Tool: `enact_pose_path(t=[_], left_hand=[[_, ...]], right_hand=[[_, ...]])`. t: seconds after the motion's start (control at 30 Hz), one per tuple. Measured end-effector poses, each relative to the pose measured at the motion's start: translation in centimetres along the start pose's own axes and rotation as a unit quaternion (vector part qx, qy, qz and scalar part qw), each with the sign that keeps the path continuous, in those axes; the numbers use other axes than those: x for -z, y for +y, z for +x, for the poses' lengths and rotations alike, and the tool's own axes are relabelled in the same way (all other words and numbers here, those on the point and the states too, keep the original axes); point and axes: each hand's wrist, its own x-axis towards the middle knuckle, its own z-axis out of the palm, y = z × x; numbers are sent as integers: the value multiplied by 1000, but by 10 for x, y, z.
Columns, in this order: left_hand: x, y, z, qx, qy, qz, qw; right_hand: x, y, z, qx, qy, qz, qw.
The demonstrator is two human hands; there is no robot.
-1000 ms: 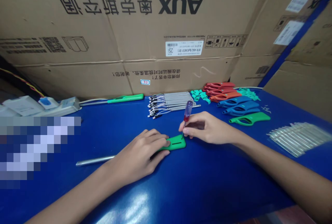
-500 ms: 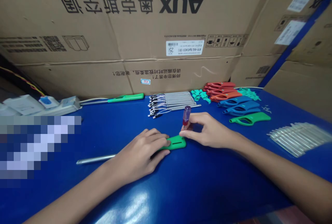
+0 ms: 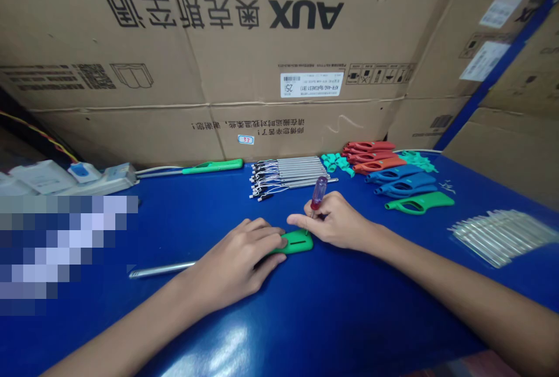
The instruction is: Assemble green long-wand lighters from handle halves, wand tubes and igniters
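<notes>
My left hand (image 3: 247, 254) is closed over the green handle of a long-necked lighter (image 3: 297, 241), pressing it to the blue table. Its silver metal tube (image 3: 161, 270) sticks out to the left from under my wrist. In my right hand (image 3: 338, 219) is a screwdriver (image 3: 319, 192) with a clear purple-and-red handle, gripped low between the fingers, thumb pointing left. The screwdriver leans a little to the right, and its tip meets the right end of the green handle. A dark slot shows in the handle; most of its left part is hidden under my fingers.
Behind my hands lie silver tubes with wires (image 3: 299, 170), teal caps (image 3: 336, 162), red shells (image 3: 371, 155), blue shells (image 3: 406, 185) and a green shell (image 3: 430, 202). Bagged clear tubes (image 3: 502, 237) lie at right. A green lighter (image 3: 213, 166) and power strip (image 3: 117, 178) stand at back left; cardboard (image 3: 244, 74) walls the rear.
My right thumb has swung left and stretched out across the screwdriver. The screwdriver's top now leans slightly right. My left hand and the lighter stay in place.
</notes>
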Motion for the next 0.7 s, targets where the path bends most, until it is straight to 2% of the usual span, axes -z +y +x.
enact_pose_path(t=[0.2, 0.3, 0.4, 0.57, 0.7], left_hand=[[0, 0, 1, 4, 2, 3, 1000], [-1, 0, 1, 1, -1, 4, 1000], [-1, -1, 2, -2, -1, -1, 1000], [0, 0, 1, -4, -3, -1, 1000], [1, 2, 1, -3, -1, -2, 1000]], right_hand=[[4, -4, 3, -26, -11, -27, 999], [6, -7, 4, -93, -48, 61, 993], [12, -9, 4, -150, -100, 170, 969], [29, -10, 3, -155, -178, 225, 945], [36, -7, 2, -117, -181, 192, 957]])
